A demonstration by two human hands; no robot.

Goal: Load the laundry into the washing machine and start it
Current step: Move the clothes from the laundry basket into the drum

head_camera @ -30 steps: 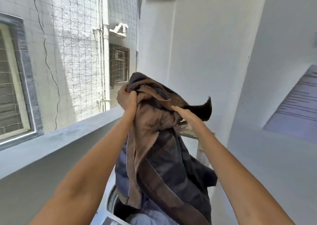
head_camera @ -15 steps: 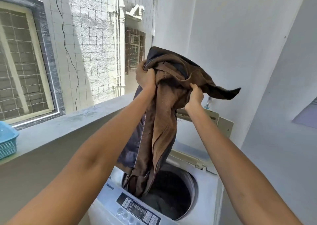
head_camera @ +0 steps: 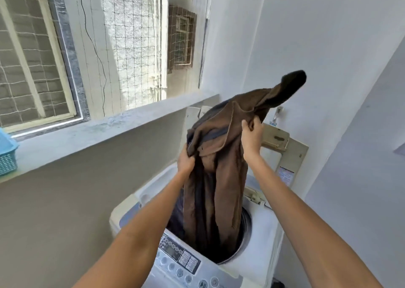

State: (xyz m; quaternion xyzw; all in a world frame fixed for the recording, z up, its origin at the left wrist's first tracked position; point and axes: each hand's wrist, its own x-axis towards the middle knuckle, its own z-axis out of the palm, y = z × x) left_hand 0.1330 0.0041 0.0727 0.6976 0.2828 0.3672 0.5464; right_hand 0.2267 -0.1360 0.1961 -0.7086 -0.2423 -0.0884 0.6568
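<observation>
White-walled balcony: both the left hand [head_camera: 185, 161] and right hand [head_camera: 252, 137] grip a brown garment [head_camera: 217, 178] hanging half inside the open washing machine [head_camera: 263, 239]; lid closing and start remain outstanding.

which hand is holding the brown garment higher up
The right hand: it grips the brown garment near its top, while the left hand grips lower.

**Colours and patterns, laundry corner**

Garment [head_camera: 221, 178]: brown, with a dark navy lining and strip showing. Washing machine [head_camera: 260, 239]: white body, grey-blue control panel [head_camera: 182, 259] with pale round buttons. Raised lid [head_camera: 285, 156]: yellowed cream, small red-and-white sticker. Basket [head_camera: 6, 154]: turquoise lattice. Ledge [head_camera: 87, 132]: mottled grey. Walls: pale bluish white. Netting [head_camera: 122, 46]: thin square grid.
</observation>
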